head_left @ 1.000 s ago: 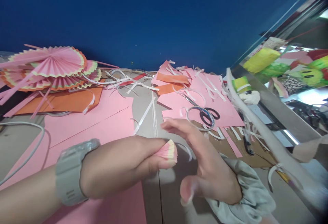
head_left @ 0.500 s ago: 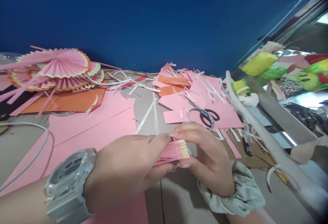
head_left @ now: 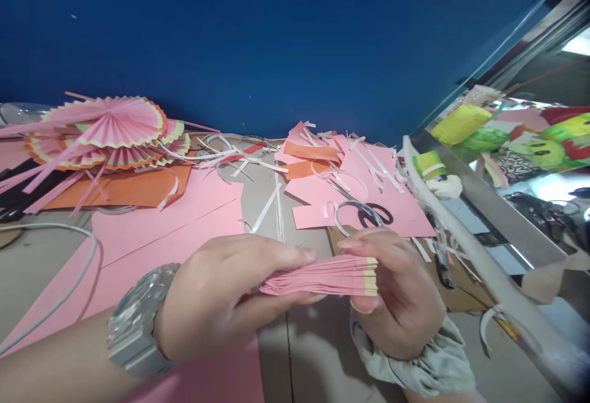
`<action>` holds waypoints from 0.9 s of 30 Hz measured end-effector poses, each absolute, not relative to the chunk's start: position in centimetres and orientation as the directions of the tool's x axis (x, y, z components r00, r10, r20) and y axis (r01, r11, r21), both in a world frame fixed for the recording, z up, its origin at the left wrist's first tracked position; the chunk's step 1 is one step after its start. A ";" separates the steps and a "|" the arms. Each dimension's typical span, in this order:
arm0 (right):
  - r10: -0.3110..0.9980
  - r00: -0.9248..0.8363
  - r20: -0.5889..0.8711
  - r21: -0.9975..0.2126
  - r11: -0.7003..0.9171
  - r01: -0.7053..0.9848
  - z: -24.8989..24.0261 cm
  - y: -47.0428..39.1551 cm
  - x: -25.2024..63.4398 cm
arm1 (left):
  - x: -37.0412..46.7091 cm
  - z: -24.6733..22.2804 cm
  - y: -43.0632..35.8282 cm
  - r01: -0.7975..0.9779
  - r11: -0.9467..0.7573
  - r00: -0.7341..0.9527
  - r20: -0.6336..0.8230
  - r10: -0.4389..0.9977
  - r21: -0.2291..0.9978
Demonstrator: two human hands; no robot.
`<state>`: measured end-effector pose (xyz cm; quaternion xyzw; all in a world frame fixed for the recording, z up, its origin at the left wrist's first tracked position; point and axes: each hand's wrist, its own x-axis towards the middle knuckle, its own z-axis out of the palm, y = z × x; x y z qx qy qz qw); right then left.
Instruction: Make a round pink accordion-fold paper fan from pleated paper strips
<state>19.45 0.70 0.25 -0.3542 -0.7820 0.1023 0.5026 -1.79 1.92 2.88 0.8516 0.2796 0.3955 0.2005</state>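
A pink pleated paper stack [head_left: 322, 277] with a pale yellow edge is held level between both hands above the table. My left hand [head_left: 225, 292], with a clear-strapped watch [head_left: 142, 320] at its wrist, is closed on the stack's left part, thumb on top and fingers below. My right hand [head_left: 399, 289] pinches the yellow end between thumb and fingers; a pale green scrunchie [head_left: 415, 363] circles that wrist. Under my left forearm lie pink paper sheets [head_left: 179, 225]. Beyond my right hand are black-handled scissors [head_left: 375, 214] on pink paper.
Finished pleated paper fans [head_left: 110, 123] lie piled at the back left on orange paper [head_left: 124, 188]. White paper strips [head_left: 267, 206] are scattered at the back. A white cable [head_left: 87, 268] curves at the left. A box cutter [head_left: 445, 274] and a pale rail [head_left: 465, 243] are at the right.
My right hand has shifted right and down to the stack's end. More of the pleated stack's length now shows between my hands, and its folds face me more plainly.
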 end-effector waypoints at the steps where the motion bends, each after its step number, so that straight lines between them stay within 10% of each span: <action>1: 0.657 -0.250 0.711 -0.510 0.727 0.459 0.2 0.6 19.4 | -1.7 2.9 1.9 0.314 -0.769 0.523 0.574 0.630 0.557; 27: 0.869 -0.196 0.454 -0.702 0.485 0.521 -2.2 2.2 18.7 | -2.1 -1.4 4.3 0.405 -0.651 0.483 0.454 0.749 0.642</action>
